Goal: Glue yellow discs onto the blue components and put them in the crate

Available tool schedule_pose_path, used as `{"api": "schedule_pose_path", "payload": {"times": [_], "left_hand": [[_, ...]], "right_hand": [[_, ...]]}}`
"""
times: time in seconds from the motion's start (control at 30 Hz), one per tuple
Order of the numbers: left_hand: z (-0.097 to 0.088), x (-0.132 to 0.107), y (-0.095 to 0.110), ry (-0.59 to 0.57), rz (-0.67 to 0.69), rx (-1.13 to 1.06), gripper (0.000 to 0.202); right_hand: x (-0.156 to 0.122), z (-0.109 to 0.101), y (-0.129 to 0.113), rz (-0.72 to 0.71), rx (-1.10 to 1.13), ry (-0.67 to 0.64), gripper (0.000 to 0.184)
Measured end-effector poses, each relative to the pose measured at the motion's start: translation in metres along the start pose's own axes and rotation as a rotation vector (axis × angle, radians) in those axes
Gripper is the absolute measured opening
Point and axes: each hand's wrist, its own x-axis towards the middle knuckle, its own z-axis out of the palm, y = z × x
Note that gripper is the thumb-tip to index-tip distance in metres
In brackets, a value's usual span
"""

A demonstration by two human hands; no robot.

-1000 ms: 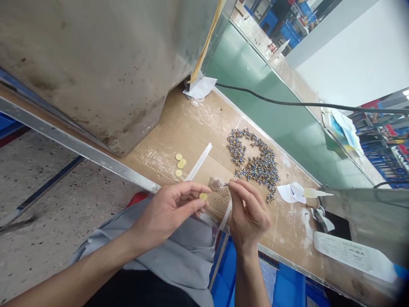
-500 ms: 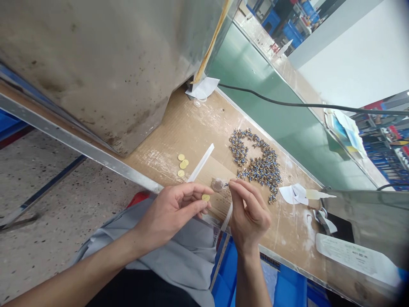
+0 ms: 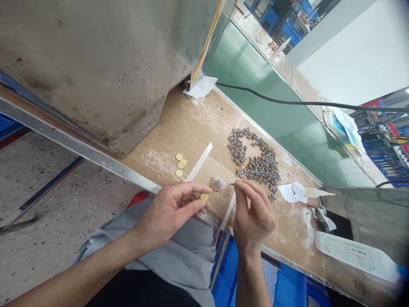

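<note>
Between thumb and fingers, my left hand [image 3: 174, 211] holds a small round yellow disc [image 3: 204, 196] above the near edge of the bench. My right hand [image 3: 254, 211] is closed in a pinch on a small blue-tipped metal part [image 3: 232, 184], mostly hidden by the fingertips. Just left of that part lies a small clear round dish [image 3: 218, 183] on the cardboard. Several more yellow discs [image 3: 179, 172] lie beyond my left hand. A heap of small blue and brass-coloured metal parts [image 3: 260, 166] spreads out beyond my right hand.
White tape strips [image 3: 200, 162] cross the cardboard-covered bench [image 3: 179, 123]. A glue bottle with a long nozzle [image 3: 319, 192] lies on paper at right, near a large white bottle [image 3: 358, 257]. A metal housing [image 3: 96, 64] overhangs the left side. A black cable [image 3: 287, 101] runs behind.
My right hand has drawn back slightly to the right, away from the clear dish, with the small metal part still in its fingertips. My left hand keeps the yellow disc nearly in place.
</note>
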Motion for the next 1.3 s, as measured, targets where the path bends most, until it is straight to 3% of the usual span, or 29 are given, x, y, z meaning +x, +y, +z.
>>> {"api": "schedule_pose_path", "payload": {"times": [0.37, 0.87, 1.3], "left_hand": [[-0.001, 0.000, 0.002, -0.002, -0.023, 0.012, 0.031], [-0.001, 0.000, 0.004, -0.006, -0.032, 0.055, 0.031], [0.002, 0.001, 0.004, 0.011, -0.025, 0.048, 0.033]], "right_hand": [[-0.005, 0.001, 0.002, 0.062, 0.005, -0.031, 0.014], [-0.018, 0.000, -0.004, 0.228, 0.018, 0.038, 0.008], [-0.028, 0.000, -0.004, 0.276, 0.069, 0.036, 0.011]]}}
